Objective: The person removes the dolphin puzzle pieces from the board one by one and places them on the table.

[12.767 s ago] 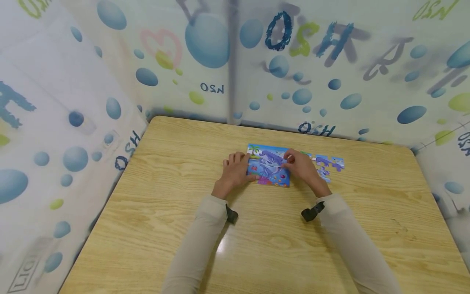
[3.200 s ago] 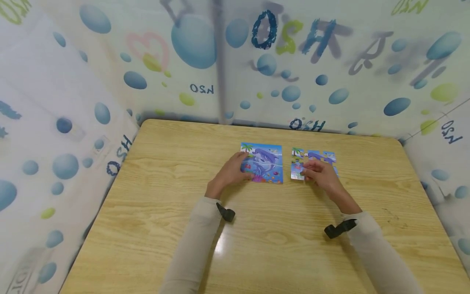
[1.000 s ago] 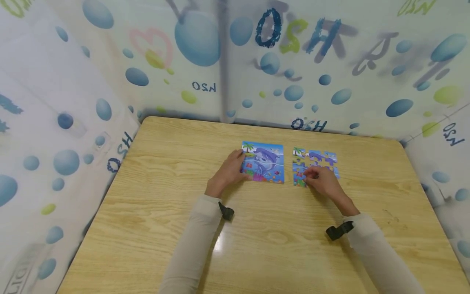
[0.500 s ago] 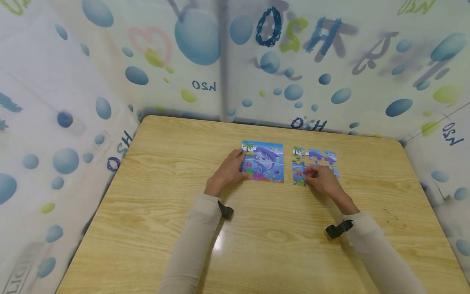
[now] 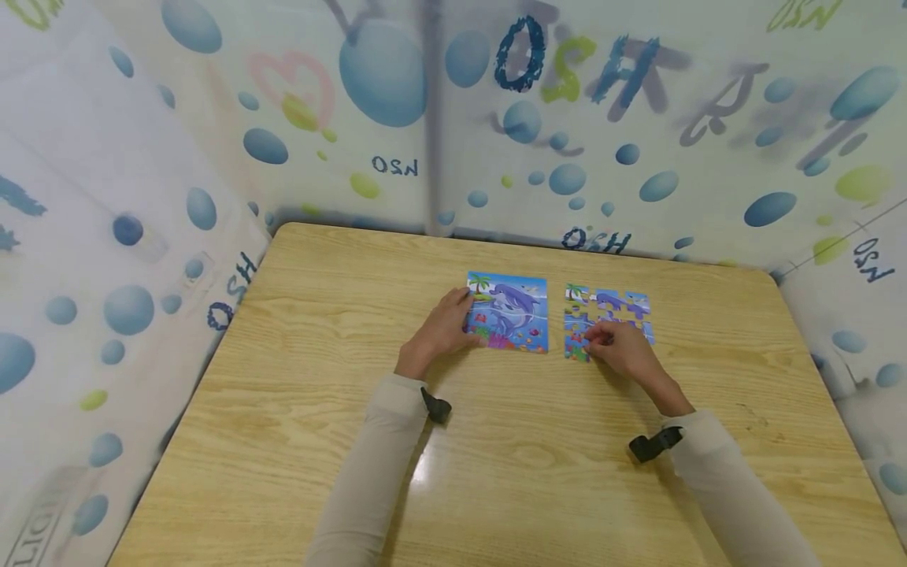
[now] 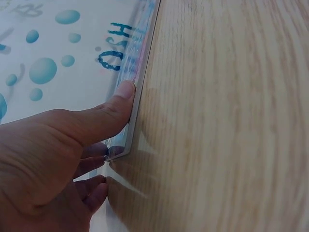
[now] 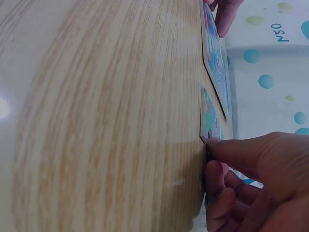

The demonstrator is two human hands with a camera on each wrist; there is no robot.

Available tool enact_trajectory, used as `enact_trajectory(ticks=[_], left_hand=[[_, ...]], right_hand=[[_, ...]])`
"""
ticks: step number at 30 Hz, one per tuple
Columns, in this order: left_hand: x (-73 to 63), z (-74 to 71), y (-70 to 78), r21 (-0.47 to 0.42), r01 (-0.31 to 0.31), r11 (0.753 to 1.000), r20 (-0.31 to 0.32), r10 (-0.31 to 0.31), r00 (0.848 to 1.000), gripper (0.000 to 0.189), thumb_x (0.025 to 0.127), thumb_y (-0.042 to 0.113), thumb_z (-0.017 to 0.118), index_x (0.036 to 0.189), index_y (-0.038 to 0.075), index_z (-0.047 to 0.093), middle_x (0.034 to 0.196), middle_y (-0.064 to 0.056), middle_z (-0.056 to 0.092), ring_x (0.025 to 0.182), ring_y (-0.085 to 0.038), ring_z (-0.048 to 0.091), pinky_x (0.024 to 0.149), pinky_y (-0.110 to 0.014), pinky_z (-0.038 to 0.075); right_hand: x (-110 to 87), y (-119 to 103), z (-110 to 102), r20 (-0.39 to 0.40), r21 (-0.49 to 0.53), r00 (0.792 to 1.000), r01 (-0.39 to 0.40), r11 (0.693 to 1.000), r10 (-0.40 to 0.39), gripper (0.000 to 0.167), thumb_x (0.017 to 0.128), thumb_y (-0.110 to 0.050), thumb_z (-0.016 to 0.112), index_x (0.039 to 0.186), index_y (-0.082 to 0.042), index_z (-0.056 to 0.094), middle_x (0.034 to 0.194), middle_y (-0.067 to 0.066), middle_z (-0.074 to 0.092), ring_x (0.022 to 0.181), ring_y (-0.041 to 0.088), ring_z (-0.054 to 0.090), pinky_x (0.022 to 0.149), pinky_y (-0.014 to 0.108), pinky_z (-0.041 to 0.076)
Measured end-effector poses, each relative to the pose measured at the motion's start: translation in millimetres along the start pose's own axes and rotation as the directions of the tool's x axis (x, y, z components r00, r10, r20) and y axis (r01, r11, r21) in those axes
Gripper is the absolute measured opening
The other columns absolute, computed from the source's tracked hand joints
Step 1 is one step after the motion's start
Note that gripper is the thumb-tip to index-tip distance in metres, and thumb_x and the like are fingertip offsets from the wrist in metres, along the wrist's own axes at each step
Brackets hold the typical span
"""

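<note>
A square dolphin picture board [image 5: 520, 315] lies flat on the wooden table. My left hand [image 5: 441, 324] holds it at its left side; in the left wrist view the thumb [image 6: 126, 91] lies on its edge and the fingers are curled round the corner. To the right sits a partly joined jigsaw puzzle [image 5: 623, 303] with the same dolphin scene and gaps between pieces. My right hand [image 5: 623, 346] is at its lower left, thumb and index finger pinching a puzzle piece [image 7: 206, 116] by its edge. The hand hides the puzzle's lower middle.
The light wood table [image 5: 496, 472] meets a wall [image 5: 319, 181] printed with blue bubbles and letters at the back. A dark wrist camera is strapped on each sleeve, the left [image 5: 437, 407] and the right [image 5: 655, 445].
Since the oldest frame, my right hand has moved right from the board to the puzzle, whose left column now has more pieces. In the last second the lower-left piece shifted slightly; the left hand stayed.
</note>
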State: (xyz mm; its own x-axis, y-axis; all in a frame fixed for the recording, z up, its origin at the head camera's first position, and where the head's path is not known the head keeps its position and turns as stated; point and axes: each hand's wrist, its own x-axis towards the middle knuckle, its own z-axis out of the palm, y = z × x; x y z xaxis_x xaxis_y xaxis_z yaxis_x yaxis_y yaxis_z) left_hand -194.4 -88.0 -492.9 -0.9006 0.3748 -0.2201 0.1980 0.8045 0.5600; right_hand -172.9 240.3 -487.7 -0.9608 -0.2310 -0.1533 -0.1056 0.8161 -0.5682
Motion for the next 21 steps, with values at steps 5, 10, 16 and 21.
enact_trajectory(ticks=[5,10,16,21], left_hand=[[-0.1,-0.3,0.3,-0.008,0.004,1.000,0.002,-0.004,1.000,0.095,0.086,0.038,0.076,0.156,0.000,0.024,0.165,-0.014,0.016,0.154,-0.030,0.009,0.123,-0.042,0.014],[0.0,-0.4,0.4,-0.007,0.006,1.000,0.004,-0.006,1.000,0.093,0.087,0.038,0.075,0.156,0.000,0.024,0.165,-0.014,0.016,0.154,-0.030,0.009,0.123,-0.042,0.014],[-0.2,-0.6,0.8,0.011,0.006,1.000,0.007,-0.006,1.000,0.093,0.088,0.038,0.074,0.156,0.000,0.024,0.165,-0.014,0.016,0.154,-0.030,0.009,0.123,-0.041,0.013],[-0.9,-1.1,1.8,0.007,0.007,1.000,0.004,-0.007,1.000,0.093,0.088,0.037,0.075,0.156,-0.001,0.024,0.165,-0.014,0.016,0.154,-0.031,0.010,0.123,-0.041,0.013]], right_hand=[[0.4,1,-1,0.009,0.009,1.000,0.003,1.000,-0.003,0.018,0.093,-0.010,0.067,0.106,0.001,0.070,0.088,0.011,0.070,0.079,0.023,0.064,0.070,0.036,0.049],[2.8,-2,-3,-0.015,0.038,1.000,-0.023,0.999,0.023,0.023,0.094,-0.014,0.067,0.110,0.002,0.069,0.094,0.014,0.069,0.084,0.026,0.063,0.071,0.033,0.047],[10.8,-15,-2,-0.054,0.075,0.999,0.004,0.997,0.000,0.024,0.095,-0.014,0.066,0.112,0.003,0.069,0.097,0.018,0.070,0.089,0.032,0.065,0.070,0.033,0.050],[19.3,-35,8,-0.041,0.117,0.998,0.044,0.992,-0.040,0.026,0.095,-0.014,0.065,0.114,0.003,0.068,0.100,0.019,0.070,0.089,0.034,0.067,0.070,0.037,0.053]])
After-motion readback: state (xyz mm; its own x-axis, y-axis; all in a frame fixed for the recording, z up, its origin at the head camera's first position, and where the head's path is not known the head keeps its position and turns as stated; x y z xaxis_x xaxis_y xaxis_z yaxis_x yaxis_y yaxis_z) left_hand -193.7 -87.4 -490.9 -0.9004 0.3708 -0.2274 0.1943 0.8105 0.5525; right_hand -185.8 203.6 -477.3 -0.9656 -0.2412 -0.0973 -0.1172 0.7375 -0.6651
